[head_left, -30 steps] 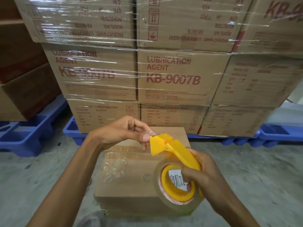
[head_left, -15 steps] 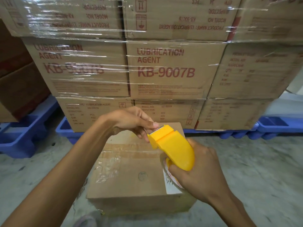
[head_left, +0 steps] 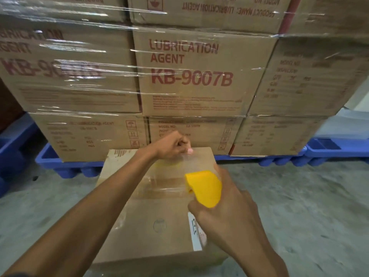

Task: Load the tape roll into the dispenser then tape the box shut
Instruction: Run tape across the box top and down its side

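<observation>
Tape stretched over the box

Our left hand (head_left: 172, 145) pinches the clear tape end (head_left: 188, 162) above the box (head_left: 151, 212); our right hand (head_left: 225, 214) grips the yellow dispenser (head_left: 205, 187), fingers wrapped.

Center stacked carton (head_left: 201, 76), under stretch wrap: red print "LUBRICATION AGENT" over large "KB-9007B"; small print below unreadable. Top carton (head_left: 209, 11): upside-down "PRODUCT NAME: LUBRICATION AGENT". Left carton (head_left: 65, 72): partial "AGENT", "KB-90…", blurred. Lower-left carton (head_left: 89, 136): "LUBRICATION AGENT", "KB-9007B", handling symbols. Lower-center carton (head_left: 203, 134): "MODEL NO: KB-9007B". Right cartons' (head_left: 303, 76) text too blurred.
</observation>
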`<control>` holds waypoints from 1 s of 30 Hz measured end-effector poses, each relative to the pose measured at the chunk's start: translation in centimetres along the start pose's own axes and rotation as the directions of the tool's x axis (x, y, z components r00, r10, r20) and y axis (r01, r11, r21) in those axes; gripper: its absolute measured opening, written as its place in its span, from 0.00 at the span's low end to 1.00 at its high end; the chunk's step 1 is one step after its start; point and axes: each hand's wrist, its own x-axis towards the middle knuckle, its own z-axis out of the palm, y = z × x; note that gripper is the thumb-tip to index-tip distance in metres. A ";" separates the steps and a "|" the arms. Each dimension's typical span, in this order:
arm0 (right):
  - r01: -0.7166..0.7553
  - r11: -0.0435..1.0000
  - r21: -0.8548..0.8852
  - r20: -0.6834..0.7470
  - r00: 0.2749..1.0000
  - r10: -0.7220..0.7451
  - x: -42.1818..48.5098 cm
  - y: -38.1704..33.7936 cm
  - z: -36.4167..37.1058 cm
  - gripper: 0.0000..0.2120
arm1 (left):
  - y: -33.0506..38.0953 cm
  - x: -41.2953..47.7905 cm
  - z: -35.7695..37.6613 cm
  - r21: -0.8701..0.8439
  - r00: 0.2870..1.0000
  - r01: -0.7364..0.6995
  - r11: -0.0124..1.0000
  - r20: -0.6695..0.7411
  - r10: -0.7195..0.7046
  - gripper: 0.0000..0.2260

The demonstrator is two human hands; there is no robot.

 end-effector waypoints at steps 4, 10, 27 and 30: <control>-0.087 0.994 -0.066 0.090 0.992 0.093 1.2 0.9 0.4 0.33 | -0.8 1.2 1.6 0.142 1.000 -0.003 0.990 0.020 0.000 0.08; -0.175 0.981 -0.086 0.193 0.963 0.188 1.4 1.8 1.8 0.17 | -2.5 1.3 1.7 0.184 0.991 0.077 0.980 -0.125 -0.055 0.08; -0.186 0.980 -0.066 0.142 0.971 0.194 0.5 1.4 1.5 0.27 | 0.8 -0.8 3.0 0.272 0.964 0.201 0.941 0.114 -0.239 0.05; -0.154 0.987 -0.056 0.108 0.981 0.159 -0.4 1.5 1.4 0.24 | 1.4 -1.3 2.2 0.239 0.982 0.152 0.959 0.071 -0.173 0.03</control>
